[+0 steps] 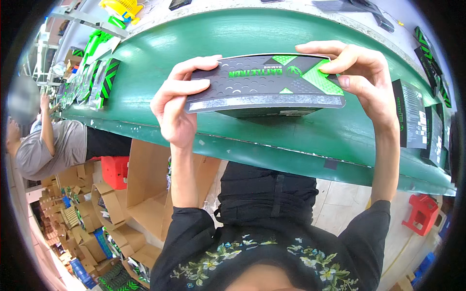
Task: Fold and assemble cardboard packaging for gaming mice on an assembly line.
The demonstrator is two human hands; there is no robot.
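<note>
A black and green cardboard box (262, 80) is held up over the green work table (184, 34), its patterned flap toward me. Along the near edge of that flap runs a pale shiny strip (272, 103); the darker body of the box shows beneath it. My left hand (178, 99) pinches the left end, thumb on the flap and fingers behind its far edge. At the right end, my right hand (366, 72) grips the corner, with thumb and fingers bent around it. Parts of the fingers behind the box are hidden.
Similar black and green boxes (410, 114) stand at the table's right end. More packages (102, 82) line the left side, where another person (53, 145) works. Open cartons (150, 189) and a red stool (115, 172) are below on the left; another red stool (421, 214) is at right.
</note>
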